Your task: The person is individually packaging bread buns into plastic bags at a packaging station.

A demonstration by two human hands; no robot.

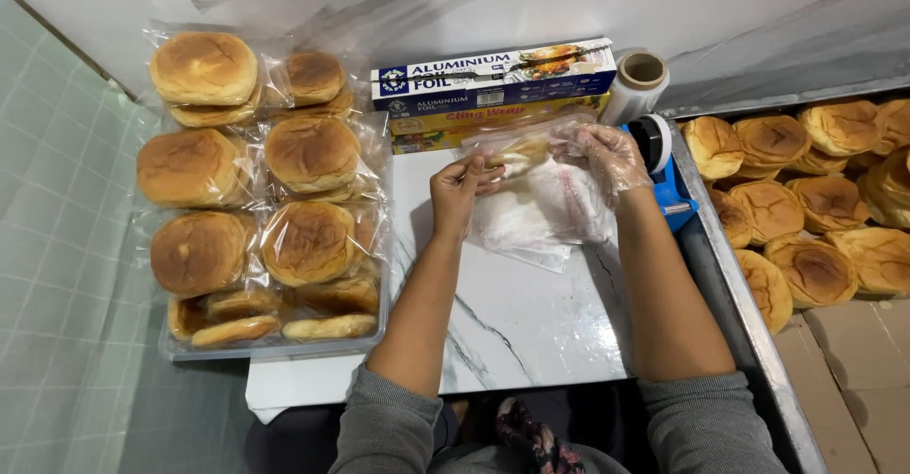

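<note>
My left hand (459, 187) is bare and pinches one end of a clear plastic bag (519, 152) with a pale bun inside it. My right hand (607, 154) wears a thin clear glove and grips the other end of the same bag. The bag is held just above a small heap of empty clear bags (540, 213) on a white marble-patterned board (517, 327).
A clear tray (275, 346) of bagged round buns (310, 152) lies to the left. Two long boxes of foil and wrap (493, 81), a film roll (635, 83) and a blue tape dispenser (668, 180) stand behind. Unwrapped buns (815, 265) fill a metal tray at right.
</note>
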